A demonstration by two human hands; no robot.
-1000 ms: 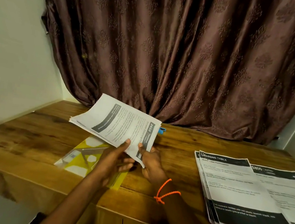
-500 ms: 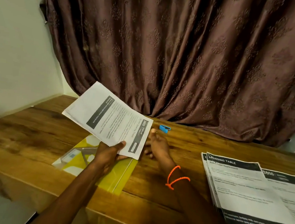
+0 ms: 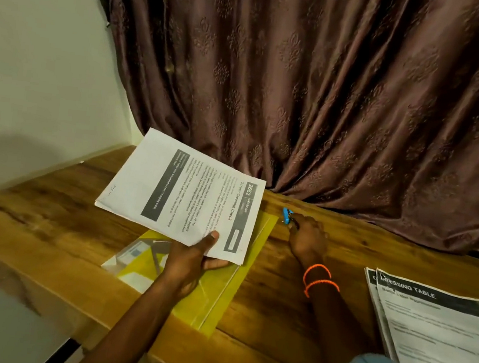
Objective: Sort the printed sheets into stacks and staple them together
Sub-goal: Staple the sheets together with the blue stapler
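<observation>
Left hand pinching lifted sheets (thumb on top); right hand outstretched, fingers curled on blue stapler.

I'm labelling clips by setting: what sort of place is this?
Probably a room in a home used as a desk corner: a wooden table against a plain wall, a heavy patterned curtain, printed sheets laid out.

Brown damask-patterned curtain, yellow folder, blue stapler, orange wrist cord, wood-grain table

Matt white paper sheets w/ dark print, grainy wood worktop, glossy yellow plastic folder, embossed brown cloth curtain, small blue plastic stapler
</observation>
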